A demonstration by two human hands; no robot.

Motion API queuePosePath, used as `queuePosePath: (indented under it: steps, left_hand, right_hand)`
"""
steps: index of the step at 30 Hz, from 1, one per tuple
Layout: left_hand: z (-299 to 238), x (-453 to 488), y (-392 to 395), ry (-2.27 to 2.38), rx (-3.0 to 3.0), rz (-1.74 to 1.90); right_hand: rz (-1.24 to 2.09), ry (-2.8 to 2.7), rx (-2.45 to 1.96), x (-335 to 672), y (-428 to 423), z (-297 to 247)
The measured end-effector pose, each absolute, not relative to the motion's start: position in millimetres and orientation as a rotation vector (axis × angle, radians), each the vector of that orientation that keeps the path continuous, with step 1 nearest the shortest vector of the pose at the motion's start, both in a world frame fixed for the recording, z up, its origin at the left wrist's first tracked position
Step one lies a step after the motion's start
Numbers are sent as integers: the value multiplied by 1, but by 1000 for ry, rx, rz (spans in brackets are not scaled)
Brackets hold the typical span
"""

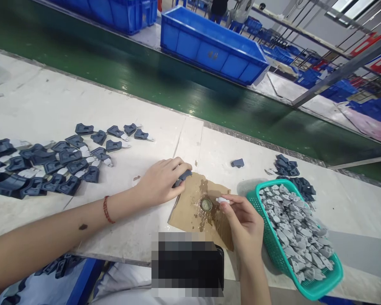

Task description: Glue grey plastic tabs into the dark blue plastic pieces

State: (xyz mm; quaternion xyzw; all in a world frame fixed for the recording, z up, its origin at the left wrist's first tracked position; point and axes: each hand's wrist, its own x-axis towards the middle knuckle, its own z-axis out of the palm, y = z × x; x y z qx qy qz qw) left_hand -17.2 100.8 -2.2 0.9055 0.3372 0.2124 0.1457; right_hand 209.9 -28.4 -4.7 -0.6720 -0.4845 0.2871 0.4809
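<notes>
A long green conveyor belt (165, 80) runs across the far side of the white worktable (51, 101), the largest thing in the room. Beyond the belt stand two blue crates (209, 46), one near and one cut off at the top edge, with racks and more blue bins farther back. The worktable is scuffed and stained, with a seam running toward the cardboard sheet (190, 212).

Taking that stained brown cardboard sheet as the landmark: to its left lies one broad spread of dark grey plastic pieces with white tips (51, 165), too many and too overlapped to count. To its right sits one teal mesh basket (305, 284), tilted over the table edge and heaped with pale grey parts (292, 224), likewise uncountable. Beyond the basket is one small heap of dark grey pieces (292, 173), and a single stray dark piece (238, 162) lies just beyond the cardboard. On the cardboard's middle sits one small round cap (206, 205) in a wet patch.

The left hand (160, 182) rests at the cardboard's left corner, fingers curled around one dark grey piece (181, 177). The right hand (243, 224), at the cardboard's right edge, pinches one small white part (222, 200) between thumb and forefinger, just beside the cap.
</notes>
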Motion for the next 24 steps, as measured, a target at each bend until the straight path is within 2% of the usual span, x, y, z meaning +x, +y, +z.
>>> queuePosePath:
  steps: [5, 11, 19, 24]
  left_hand:
    - [-2, -15, 95, 850, 2454, 934]
    - [12, -8, 71, 600, 2007, 999]
    - [7, -1, 48, 549, 1480, 668]
    - [2, 0, 48, 569, 1433, 611]
  right_hand:
    - [622, -1413, -1658, 209, -31, -6]
    - [567, -1631, -1625, 208, -31, -2]
    - [518, -1801, -1590, 205, -28, 1]
    - [456, -1784, -1596, 205, -28, 2]
